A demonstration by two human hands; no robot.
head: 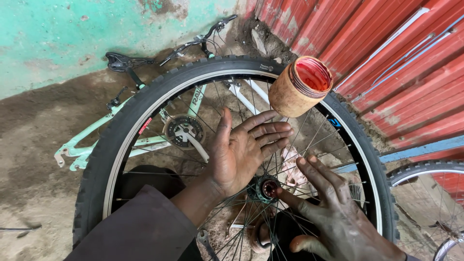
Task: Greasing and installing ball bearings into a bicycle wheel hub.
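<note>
I am spreading my left hand point(244, 150) flat over the spokes point(309, 140), my right hand point(333, 212) fingering the hub point(267, 187) (red grease point(313, 75) is filling the tub point(298, 87)).

A dark brown long sleeve point(140, 227) covers the left arm; both hands are bare and grease-smeared.

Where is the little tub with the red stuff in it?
In the head view, the tub of red grease sits upper right, resting on the wheel's tyre, just above the left hand's fingertips.
</note>
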